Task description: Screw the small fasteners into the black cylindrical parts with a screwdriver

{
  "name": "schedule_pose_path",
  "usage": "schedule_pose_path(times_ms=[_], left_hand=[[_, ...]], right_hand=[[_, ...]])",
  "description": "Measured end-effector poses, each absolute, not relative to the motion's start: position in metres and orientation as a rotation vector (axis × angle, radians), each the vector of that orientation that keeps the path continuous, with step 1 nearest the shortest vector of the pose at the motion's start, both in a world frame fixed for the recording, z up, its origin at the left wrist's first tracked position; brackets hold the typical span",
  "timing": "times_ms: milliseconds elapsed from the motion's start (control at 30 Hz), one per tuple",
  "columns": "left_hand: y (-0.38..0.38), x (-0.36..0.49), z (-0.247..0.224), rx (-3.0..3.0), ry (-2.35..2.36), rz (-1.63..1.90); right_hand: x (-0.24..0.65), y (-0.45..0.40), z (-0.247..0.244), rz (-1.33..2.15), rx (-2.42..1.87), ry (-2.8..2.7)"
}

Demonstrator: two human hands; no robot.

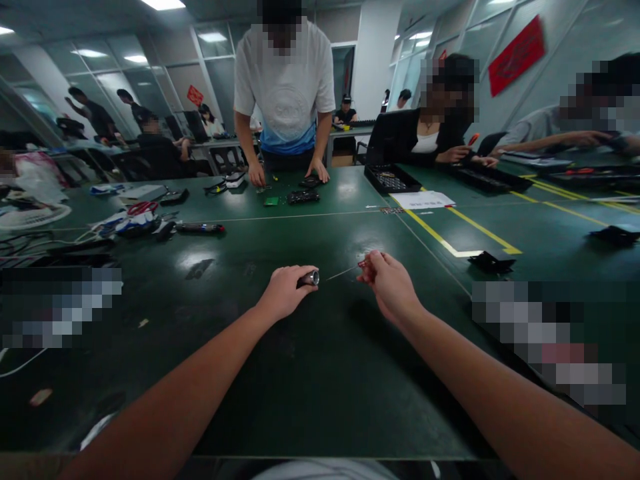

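Observation:
My left hand (pixel 286 291) is wrapped round a dark metal tube (pixel 312 277), whose open round end faces right. To its right, my right hand (pixel 384 280) pinches the reddish end of a thin metal rod (pixel 344 272). The rod's thin tip points left toward the tube's opening, with a small gap between them. Both hands are above the green table (pixel 310 400). The fingers of my right hand partly cover the rod's end.
A black pen-like tool (pixel 200 228) lies at the back left, near cables and red-handled scissors (pixel 143 207). Across the table, a person's hands are beside a green circuit board (pixel 271 201). A small black part (pixel 493 262) lies right, near yellow tape (pixel 435 230).

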State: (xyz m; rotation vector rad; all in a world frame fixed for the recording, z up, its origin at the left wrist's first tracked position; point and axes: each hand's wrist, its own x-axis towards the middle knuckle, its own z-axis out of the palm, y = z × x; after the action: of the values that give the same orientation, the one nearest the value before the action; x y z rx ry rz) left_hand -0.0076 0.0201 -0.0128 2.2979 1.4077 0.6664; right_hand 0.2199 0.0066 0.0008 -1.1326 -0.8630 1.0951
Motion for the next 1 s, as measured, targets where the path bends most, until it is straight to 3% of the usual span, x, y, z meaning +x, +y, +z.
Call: schedule_pose_path(times_ms=[600,867,1000], left_hand=[[0.012,0.001,-0.008,2.267,1.329,0.838],[0.012,0.0,-0.01,2.329,1.327,0.835],[0.014,-0.003,-0.009,2.32,1.34,0.862]], right_hand=[[0.212,-0.016,0.012,0.77,-1.082,-1.417],[0.209,-0.023,0.013,0.513,-1.266,-1.484],[0.211,-0.021,0.01,0.578,-1.237,-1.533]])
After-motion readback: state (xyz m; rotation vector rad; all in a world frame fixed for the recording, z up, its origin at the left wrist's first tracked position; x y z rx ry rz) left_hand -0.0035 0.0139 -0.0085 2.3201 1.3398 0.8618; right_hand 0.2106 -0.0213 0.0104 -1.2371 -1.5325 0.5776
